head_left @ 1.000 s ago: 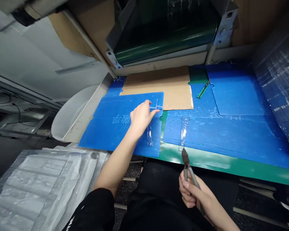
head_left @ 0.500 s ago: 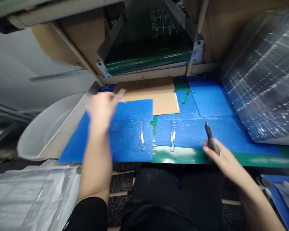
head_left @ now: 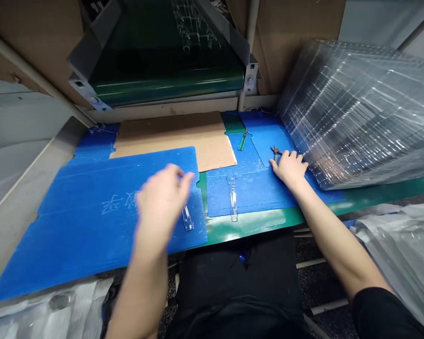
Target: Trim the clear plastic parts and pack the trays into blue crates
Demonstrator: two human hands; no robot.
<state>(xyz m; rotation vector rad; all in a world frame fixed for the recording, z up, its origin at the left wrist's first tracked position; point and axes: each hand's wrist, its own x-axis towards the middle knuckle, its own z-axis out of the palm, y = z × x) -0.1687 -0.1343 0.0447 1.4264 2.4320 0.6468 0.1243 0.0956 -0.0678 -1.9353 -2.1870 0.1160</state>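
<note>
My left hand (head_left: 162, 200) is smeared by motion above the left blue corrugated sheet (head_left: 92, 212), right next to a clear plastic part (head_left: 188, 220) lying there; its fingers cannot be read. A second clear plastic part (head_left: 232, 200) lies on the right blue sheet (head_left: 257, 190). My right hand (head_left: 289, 167) rests knuckles up on that sheet against the wrapped stack, closed over the handles of small cutting pliers (head_left: 275, 151) whose jaws stick out past my fingers.
A big plastic-wrapped stack of clear trays (head_left: 360, 108) fills the right. A cardboard sheet (head_left: 183, 134) and a green conveyor belt (head_left: 162, 70) lie behind. A small green tool (head_left: 242, 140) sits on the blue sheet. Plastic bags (head_left: 403, 249) hang below the green table edge (head_left: 261, 223).
My left hand swung out to the left with a small clear piece and has come back over the left part. My right hand carried the pliers from my lap up to the right sheet.
</note>
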